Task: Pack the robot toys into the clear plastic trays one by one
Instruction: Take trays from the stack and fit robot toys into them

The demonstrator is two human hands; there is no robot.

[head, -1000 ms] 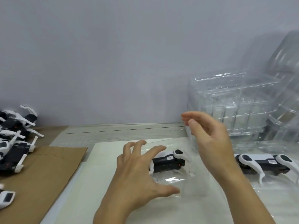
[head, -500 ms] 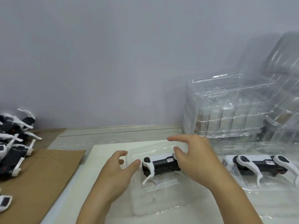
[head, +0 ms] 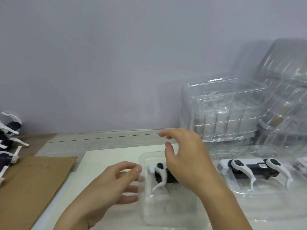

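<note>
A black-and-white robot toy [head: 159, 173] lies on its side in a clear plastic tray [head: 167, 211] on the white sheet in front of me. My right hand [head: 186, 161] hovers just over the toy with loosely curled fingers, holds nothing and hides the toy's right half. My left hand [head: 116, 185] is at the tray's left side, its fingers fairly straight and their tips against the tray wall. A second robot toy [head: 254, 169] lies packed in another clear tray [head: 235, 190] to the right.
Stacks of empty clear trays [head: 224, 113] stand at the back right against the wall. Several loose robot toys [head: 8, 138] are piled at the far left. Brown cardboard [head: 33, 180] lies left of the white sheet [head: 108, 156].
My right hand has lifted off the toy and now hovers above it. My left hand has let go of its pinch on the tray edge and now touches the tray's side.
</note>
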